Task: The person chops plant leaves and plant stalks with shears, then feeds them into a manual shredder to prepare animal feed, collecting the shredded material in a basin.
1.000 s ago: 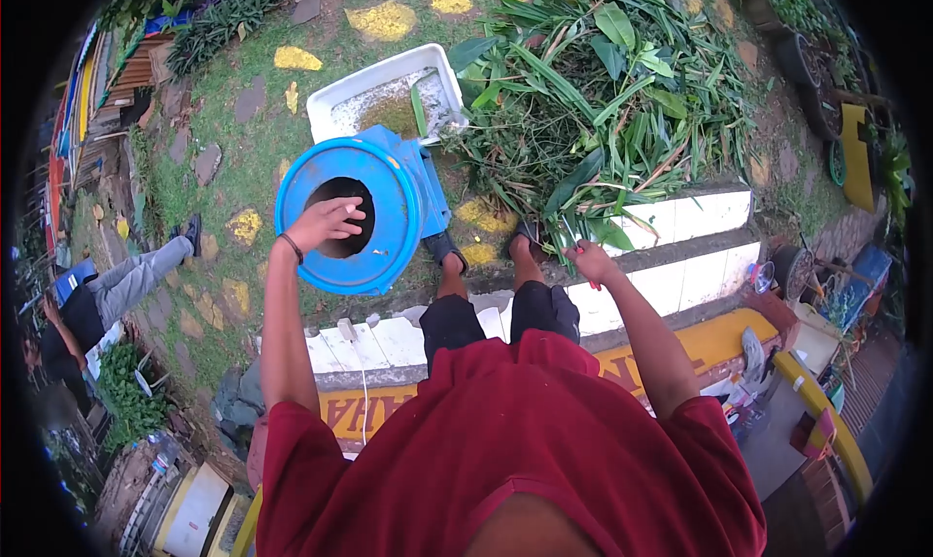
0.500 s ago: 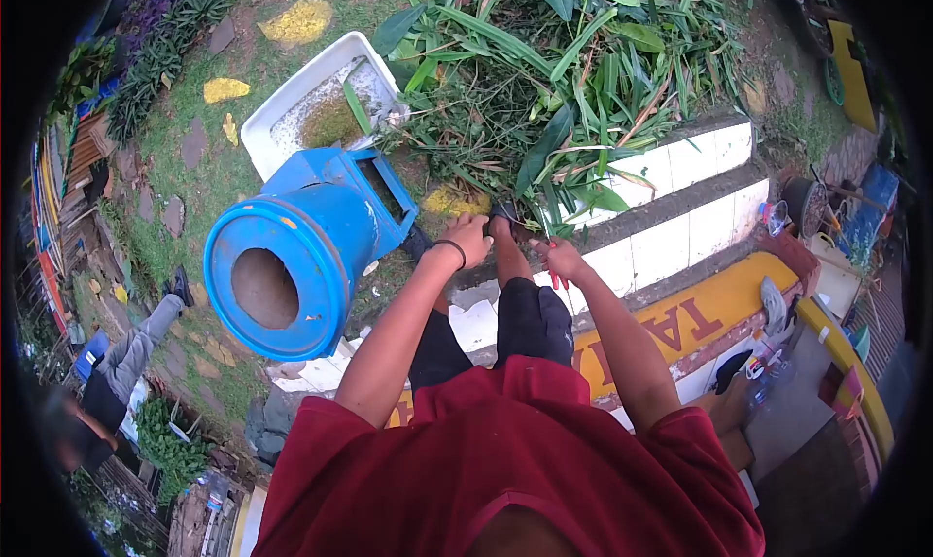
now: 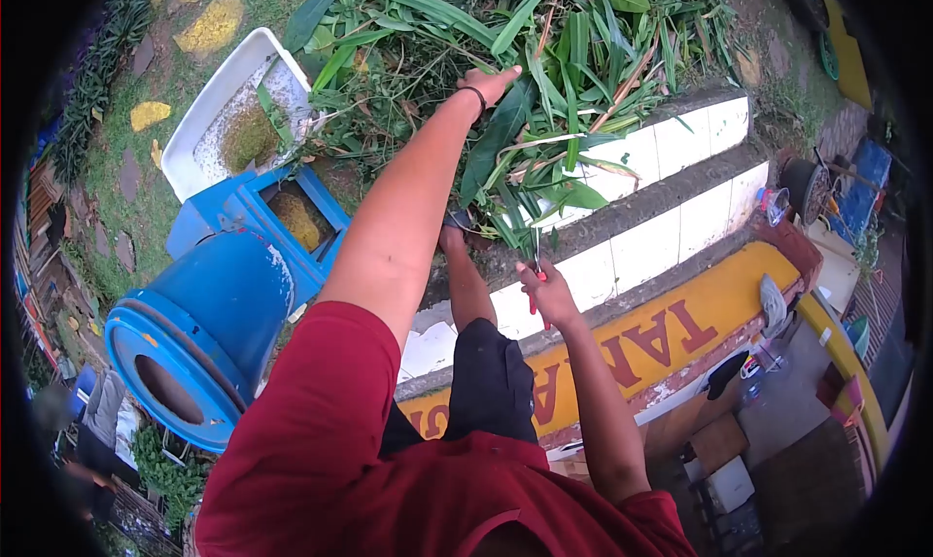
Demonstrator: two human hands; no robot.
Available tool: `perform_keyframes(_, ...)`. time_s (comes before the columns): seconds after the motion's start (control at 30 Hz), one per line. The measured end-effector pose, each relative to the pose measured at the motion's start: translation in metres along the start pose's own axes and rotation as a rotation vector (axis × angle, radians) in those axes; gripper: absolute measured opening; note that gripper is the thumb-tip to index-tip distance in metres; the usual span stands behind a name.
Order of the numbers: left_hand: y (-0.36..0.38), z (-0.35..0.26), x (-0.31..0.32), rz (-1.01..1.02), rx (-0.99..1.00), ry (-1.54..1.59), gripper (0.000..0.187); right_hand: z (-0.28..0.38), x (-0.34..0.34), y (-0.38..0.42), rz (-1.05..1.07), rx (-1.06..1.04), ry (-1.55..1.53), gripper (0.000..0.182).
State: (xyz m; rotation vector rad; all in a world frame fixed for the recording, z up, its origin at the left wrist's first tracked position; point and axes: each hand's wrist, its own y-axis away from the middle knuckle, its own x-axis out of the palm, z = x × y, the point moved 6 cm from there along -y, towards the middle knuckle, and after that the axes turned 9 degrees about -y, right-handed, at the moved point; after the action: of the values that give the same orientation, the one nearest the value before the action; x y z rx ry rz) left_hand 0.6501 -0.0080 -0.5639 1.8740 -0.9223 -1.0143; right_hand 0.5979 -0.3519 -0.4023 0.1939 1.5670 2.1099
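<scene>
Two hands work at a heap of cut leaves (image 3: 544,61) that lies on the ground beyond a white tiled step (image 3: 671,207). The left hand (image 3: 489,83) is stretched far out over the heap, fingers extended and held together, touching the long green blades near the heap's middle; whether it grips any of them cannot be told. The right hand (image 3: 546,287) sits much nearer the body, at the edge of the step, closed around the red handles of a pair of shears (image 3: 535,283). The shears stand roughly upright in the picture, their long axis running from the red handles in the fist up toward the leaves, the tip pointing away from the person into the hanging blades. To the left a blue drum (image 3: 199,333) lies tilted, its round mouth facing down-left. Behind it stands a white tub (image 3: 199,110) with green matter inside.
</scene>
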Motion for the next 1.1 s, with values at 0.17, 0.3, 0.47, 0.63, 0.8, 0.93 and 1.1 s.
perform_keyframes(0.17,-0.030,-0.010,0.030,-0.185,0.229,0.117,0.059,-0.010,0.005,-0.002,0.004,-0.020,0.012,0.047)
perform_keyframes(0.3,0.033,0.020,-0.003,-0.359,0.506,0.249,0.019,0.045,0.002,0.018,-0.027,-0.288,0.094,0.031)
perform_keyframes(0.47,0.195,0.030,-0.102,-0.425,0.840,0.014,0.018,0.188,-0.002,0.082,-0.061,-0.795,0.108,0.025)
perform_keyframes(0.63,0.290,0.034,-0.162,-0.379,0.861,0.017,0.021,0.301,0.026,0.133,-0.190,-1.062,0.316,0.051)
perform_keyframes(0.8,0.373,0.043,-0.193,-0.316,0.838,0.177,0.024,0.307,0.089,0.162,0.116,-0.839,0.254,0.055)
perform_keyframes(0.93,0.434,0.054,-0.213,-0.312,0.874,0.234,0.026,0.288,0.129,0.206,0.205,-0.806,0.087,0.041)
perform_keyframes(1.1,0.464,0.089,-0.206,-0.173,0.770,0.157,0.031,0.260,0.143,0.229,0.135,-0.753,0.029,0.028)
